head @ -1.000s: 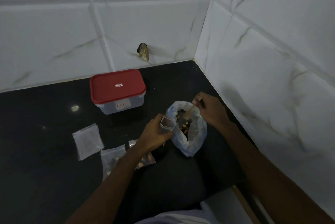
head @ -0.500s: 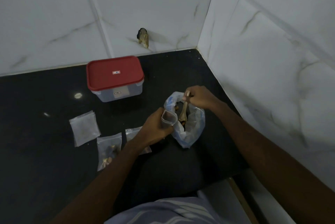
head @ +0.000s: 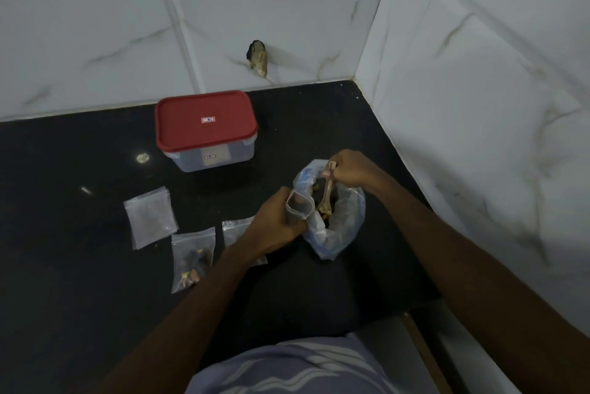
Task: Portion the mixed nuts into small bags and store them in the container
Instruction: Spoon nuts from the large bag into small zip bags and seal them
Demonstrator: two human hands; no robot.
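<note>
1. Head view. The left hand (head: 274,221) is curled shut around a small clear plastic zip bag (head: 298,206), its mouth propped open and turned toward the supply, presumably so a scoop tips straight in.
2. The right hand (head: 349,170) pinches the handle of a pale wooden spoon (head: 326,192); the bowl is down inside the large translucent blue-tinted bag of mixed nuts (head: 335,224), which slumps on the black stone counter (head: 64,266) between the two hands, touching the left.
3. Two filled small bags (head: 191,258) lie flat just left of the left forearm, one partly hidden; a stack of empty bags (head: 150,216) sits further left, within reach.
4. The clear rectangular container with red lid (head: 206,128) stands near the wall, lid on, well apart from both hands. Storing is not yet begun.
</note>
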